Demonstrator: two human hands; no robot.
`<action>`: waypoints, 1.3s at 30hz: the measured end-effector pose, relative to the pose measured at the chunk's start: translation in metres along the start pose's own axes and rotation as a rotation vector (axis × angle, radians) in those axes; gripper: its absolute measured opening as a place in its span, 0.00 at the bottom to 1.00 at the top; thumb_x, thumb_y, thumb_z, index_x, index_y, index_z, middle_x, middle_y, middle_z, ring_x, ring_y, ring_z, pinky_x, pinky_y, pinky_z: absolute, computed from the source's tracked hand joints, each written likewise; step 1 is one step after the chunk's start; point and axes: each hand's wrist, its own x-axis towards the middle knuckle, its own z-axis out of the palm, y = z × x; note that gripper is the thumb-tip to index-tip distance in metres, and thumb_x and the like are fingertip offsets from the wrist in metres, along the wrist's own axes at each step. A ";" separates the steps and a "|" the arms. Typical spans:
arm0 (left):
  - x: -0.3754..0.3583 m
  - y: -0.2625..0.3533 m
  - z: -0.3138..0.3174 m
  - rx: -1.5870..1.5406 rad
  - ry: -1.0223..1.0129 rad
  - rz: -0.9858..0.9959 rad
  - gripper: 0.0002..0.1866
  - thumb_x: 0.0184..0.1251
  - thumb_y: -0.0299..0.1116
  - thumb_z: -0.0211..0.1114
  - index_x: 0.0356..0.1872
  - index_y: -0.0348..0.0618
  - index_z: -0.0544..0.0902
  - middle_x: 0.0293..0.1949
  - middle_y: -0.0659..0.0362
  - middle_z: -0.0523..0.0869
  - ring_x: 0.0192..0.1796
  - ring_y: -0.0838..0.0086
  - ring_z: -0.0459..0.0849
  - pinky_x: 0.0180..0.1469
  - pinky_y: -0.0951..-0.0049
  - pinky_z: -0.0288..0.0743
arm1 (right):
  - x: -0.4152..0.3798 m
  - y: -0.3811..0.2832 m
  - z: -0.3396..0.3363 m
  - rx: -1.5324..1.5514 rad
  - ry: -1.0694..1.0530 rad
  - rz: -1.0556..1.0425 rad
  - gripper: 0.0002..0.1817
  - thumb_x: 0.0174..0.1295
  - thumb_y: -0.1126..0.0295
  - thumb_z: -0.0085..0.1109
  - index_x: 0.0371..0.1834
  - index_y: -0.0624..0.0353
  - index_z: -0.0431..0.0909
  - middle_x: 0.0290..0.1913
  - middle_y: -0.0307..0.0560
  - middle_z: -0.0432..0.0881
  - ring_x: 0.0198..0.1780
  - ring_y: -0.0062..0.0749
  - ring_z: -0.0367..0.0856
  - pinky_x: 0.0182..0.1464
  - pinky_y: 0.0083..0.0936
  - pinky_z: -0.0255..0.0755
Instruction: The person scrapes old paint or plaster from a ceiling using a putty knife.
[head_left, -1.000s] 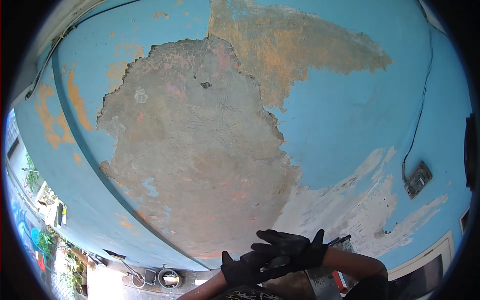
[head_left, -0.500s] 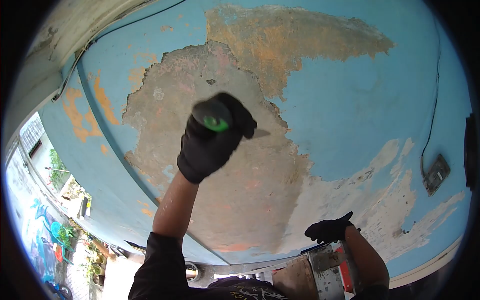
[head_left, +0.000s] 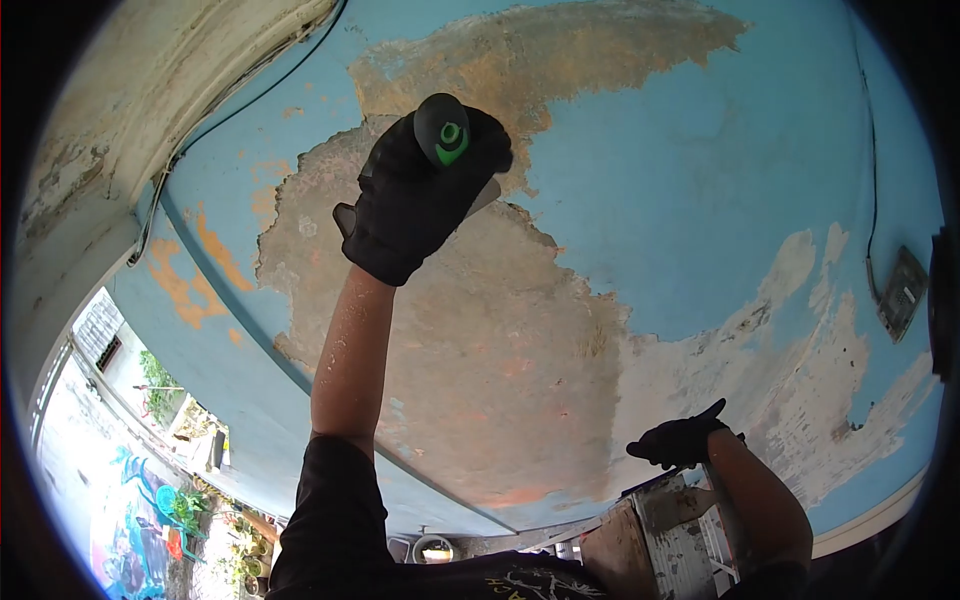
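Note:
My left hand, in a black glove, is raised in front of the wall and closed around a scraper. The black, green-marked handle end of the scraper points toward me. Part of its blade shows below my fingers, overlapping the bare plaster patch; the rest is hidden by the hand. Low on the right, my gloved right hand has its fingers stretched out and thumb apart, just above the top of a worn metal ladder. Nothing shows in that hand.
Blue paint with ragged edges surrounds the plaster. A grey electrical box hangs on the right with a cable above it. More cable runs along the upper left. Below stands a round bucket; potted plants are outside at left.
My left hand has moved upward on the wall with the scraper. The view has shifted, and my right hand stays by the ladder top with its fingers stretched.

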 end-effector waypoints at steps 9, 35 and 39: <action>-0.010 0.005 0.001 -0.003 0.119 0.067 0.04 0.68 0.26 0.70 0.36 0.41 0.81 0.31 0.62 0.86 0.31 0.79 0.83 0.33 0.77 0.75 | 0.000 0.000 -0.002 -0.094 0.038 0.029 0.42 0.70 0.27 0.27 0.51 0.52 0.80 0.45 0.43 0.86 0.48 0.39 0.81 0.61 0.62 0.53; -0.036 -0.021 0.035 -0.058 0.345 0.179 0.07 0.65 0.28 0.72 0.29 0.41 0.81 0.26 0.61 0.84 0.30 0.78 0.82 0.34 0.75 0.75 | 0.014 0.013 0.004 -0.082 0.017 0.005 0.47 0.67 0.23 0.21 0.55 0.48 0.83 0.46 0.42 0.88 0.64 0.51 0.77 0.62 0.92 0.20; -0.035 -0.025 0.027 -0.145 0.382 0.186 0.07 0.66 0.28 0.71 0.30 0.40 0.81 0.27 0.60 0.84 0.31 0.79 0.83 0.36 0.77 0.75 | 0.002 0.003 0.001 -0.120 0.027 0.042 0.47 0.67 0.23 0.22 0.53 0.49 0.83 0.43 0.43 0.88 0.62 0.47 0.79 0.64 0.91 0.21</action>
